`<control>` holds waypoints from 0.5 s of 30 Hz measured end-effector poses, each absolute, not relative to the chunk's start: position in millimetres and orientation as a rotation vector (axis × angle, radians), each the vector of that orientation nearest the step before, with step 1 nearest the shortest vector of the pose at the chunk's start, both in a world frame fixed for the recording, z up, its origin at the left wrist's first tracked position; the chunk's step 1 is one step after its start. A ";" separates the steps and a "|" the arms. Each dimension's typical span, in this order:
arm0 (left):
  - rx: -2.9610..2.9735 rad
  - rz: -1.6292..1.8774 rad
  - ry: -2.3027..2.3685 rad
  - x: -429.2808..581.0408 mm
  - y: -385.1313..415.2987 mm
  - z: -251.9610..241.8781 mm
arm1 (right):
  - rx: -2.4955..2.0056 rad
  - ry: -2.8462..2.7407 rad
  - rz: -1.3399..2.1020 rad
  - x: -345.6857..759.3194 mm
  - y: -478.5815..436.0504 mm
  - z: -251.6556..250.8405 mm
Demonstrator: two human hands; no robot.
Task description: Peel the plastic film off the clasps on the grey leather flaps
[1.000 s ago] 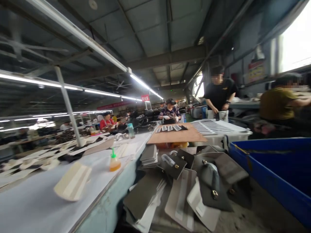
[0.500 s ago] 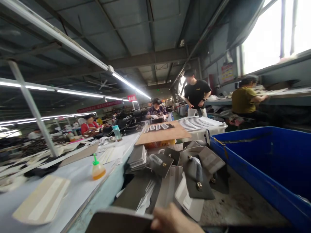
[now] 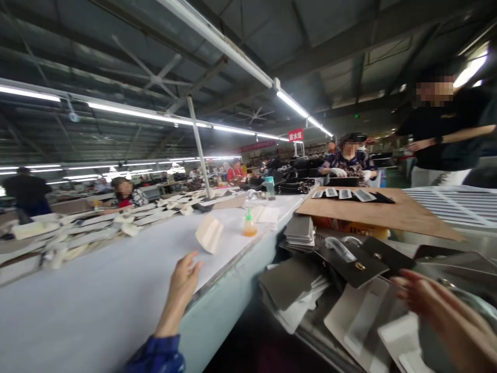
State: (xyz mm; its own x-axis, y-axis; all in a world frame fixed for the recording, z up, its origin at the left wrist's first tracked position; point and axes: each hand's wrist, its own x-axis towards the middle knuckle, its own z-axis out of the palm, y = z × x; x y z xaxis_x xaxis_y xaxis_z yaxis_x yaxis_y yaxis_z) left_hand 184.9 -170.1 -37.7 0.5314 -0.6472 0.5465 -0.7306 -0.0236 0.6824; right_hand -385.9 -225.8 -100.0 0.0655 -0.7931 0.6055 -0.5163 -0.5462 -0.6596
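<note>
Your left hand (image 3: 182,282) hovers open and empty over the tabletop (image 3: 97,290); your right hand (image 3: 446,316), at 4 o'clock, spreads empty above grey leather pieces (image 3: 349,316).

The person is wearing a blue sleeve (image 3: 157,356) on the left arm; its cloth is bunching in soft folds and is ending at the wrist, leaving the left hand (image 3: 182,282) bare, with no glove, ring or watch showing. The right hand (image 3: 446,318) is also showing bare and blurred, its fingers (image 3: 407,285) uncovered, and no sleeve is showing on that side.
</note>
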 end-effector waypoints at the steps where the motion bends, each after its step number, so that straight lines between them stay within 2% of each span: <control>1: 1.755 0.105 -1.174 183.6 -188.3 -35.0 | -2.098 1.277 -1.423 -359.4 -236.8 -108.4; 7: 1.932 0.143 -1.117 178.5 -269.4 -34.2 | -2.430 1.111 -0.978 -224.7 -263.6 -135.9; 15: 1.985 0.094 -1.124 197.3 -304.0 -44.1 | -2.502 1.432 -0.878 -159.5 -257.4 -153.0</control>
